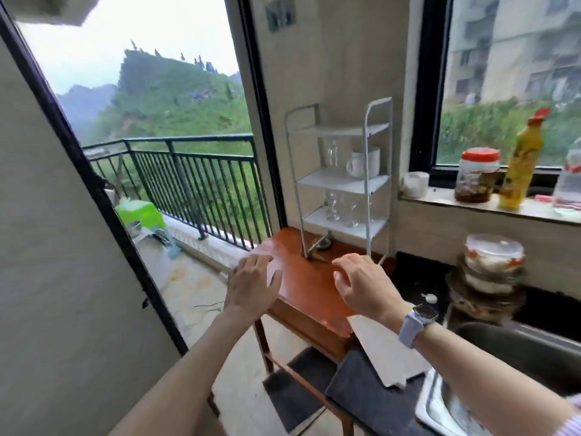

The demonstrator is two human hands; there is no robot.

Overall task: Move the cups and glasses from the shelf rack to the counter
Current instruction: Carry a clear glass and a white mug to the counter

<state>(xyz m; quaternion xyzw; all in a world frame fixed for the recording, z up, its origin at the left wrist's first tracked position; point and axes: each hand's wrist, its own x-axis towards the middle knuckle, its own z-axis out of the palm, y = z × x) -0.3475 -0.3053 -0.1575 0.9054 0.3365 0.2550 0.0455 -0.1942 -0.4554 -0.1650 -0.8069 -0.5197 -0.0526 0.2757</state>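
The left hand [253, 286] and right hand [361, 286] are hovering spread and empty over the wooden table's [301, 278] front edge. On the shelf rack [341, 180] at its back corner, a white mug [363, 163] and clear glasses [345, 209] are sitting on the middle and bottom tiers. Judging by that, nothing is moved yet; the counter [415, 278] to the right is waiting.

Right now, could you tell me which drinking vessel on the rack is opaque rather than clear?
The white mug on the middle shelf; every other vessel on the rack is clear glass.
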